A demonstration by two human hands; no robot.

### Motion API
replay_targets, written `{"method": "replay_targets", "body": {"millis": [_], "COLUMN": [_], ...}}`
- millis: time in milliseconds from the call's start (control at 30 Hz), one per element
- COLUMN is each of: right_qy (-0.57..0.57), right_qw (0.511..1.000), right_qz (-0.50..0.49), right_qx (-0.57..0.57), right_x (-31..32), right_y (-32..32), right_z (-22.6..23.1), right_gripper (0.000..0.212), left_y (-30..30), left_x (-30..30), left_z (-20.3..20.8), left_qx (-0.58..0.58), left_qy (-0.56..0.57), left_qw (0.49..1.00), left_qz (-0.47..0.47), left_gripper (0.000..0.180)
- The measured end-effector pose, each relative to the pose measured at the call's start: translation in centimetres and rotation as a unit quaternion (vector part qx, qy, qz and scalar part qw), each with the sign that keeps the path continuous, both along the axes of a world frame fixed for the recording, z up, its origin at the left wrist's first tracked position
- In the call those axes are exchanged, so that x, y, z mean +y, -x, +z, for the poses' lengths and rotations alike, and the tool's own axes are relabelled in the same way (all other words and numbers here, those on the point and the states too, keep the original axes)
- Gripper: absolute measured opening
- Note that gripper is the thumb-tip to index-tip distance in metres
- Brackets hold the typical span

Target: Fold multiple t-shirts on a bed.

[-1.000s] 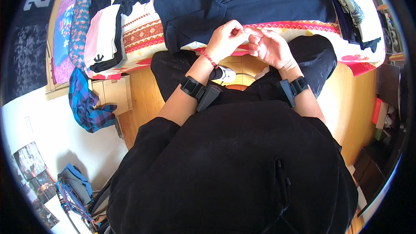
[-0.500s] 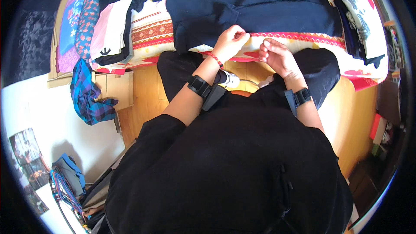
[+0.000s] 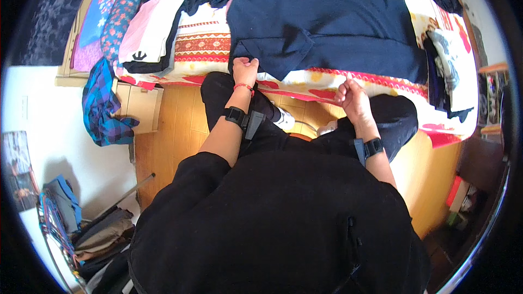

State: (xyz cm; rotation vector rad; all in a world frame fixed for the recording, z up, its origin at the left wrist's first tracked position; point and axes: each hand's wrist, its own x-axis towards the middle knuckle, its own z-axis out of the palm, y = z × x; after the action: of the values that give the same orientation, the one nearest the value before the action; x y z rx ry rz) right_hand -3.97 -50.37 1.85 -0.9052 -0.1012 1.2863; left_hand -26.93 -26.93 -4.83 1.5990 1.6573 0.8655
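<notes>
A large dark navy garment (image 3: 348, 22) lies spread on the bed in front of me, with creases and folded-over layers along its near side. My left hand (image 3: 245, 72) is closed at the garment's near left corner, its fingers pinching the cloth there. A red bracelet and a black watch-like band are on that wrist. Off the bed's front edge, above my right knee, my right hand (image 3: 355, 103) is held up with its fingers loosely curled and slightly apart. Nothing shows in it, and it does not touch the garment. Another black band circles the right wrist.
Folded clothes (image 3: 147, 35) in pink, white and black are stacked on the left, beside a floral roll (image 3: 124, 8). A grey-white folded stack (image 3: 449, 65) sits at the right. Plaid cloth (image 3: 106, 109) hangs over a cardboard box (image 3: 143, 106). Hangers (image 3: 57, 223) are at lower left.
My left hand has moved left to the garment's near corner. The right hand is a little lower and its fingers are looser. The view has shifted, showing more of the bed's far side.
</notes>
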Motion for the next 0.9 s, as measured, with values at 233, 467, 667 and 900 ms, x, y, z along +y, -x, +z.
{"method": "replay_targets", "body": {"millis": [233,467,667,900], "right_qy": [0.111,0.165,0.282,0.203], "right_qw": [0.959,0.871,0.818,0.864], "right_qz": [0.094,0.125,0.218,0.361], "right_qx": [-0.243,-0.445,-0.451,-0.287], "right_x": [2.1,11.0,16.0,11.9], "right_y": [0.1,-0.6,1.0,0.5], "right_z": [1.6,2.7,1.3,4.7], "right_gripper": [0.019,0.054,0.061,0.028], "left_y": [0.0,5.1,7.3,7.8], "left_x": [-1.9,0.5,2.3,0.0], "left_z": [3.0,3.5,-1.7,-1.2], "left_qx": [-0.003,-0.007,-0.172,-0.461], "left_qy": [0.032,0.040,0.330,0.521], "left_qw": [0.999,0.993,0.916,0.712], "left_qz": [-0.013,0.113,0.151,0.095], "left_gripper": [0.030,0.041,0.049,0.014]}}
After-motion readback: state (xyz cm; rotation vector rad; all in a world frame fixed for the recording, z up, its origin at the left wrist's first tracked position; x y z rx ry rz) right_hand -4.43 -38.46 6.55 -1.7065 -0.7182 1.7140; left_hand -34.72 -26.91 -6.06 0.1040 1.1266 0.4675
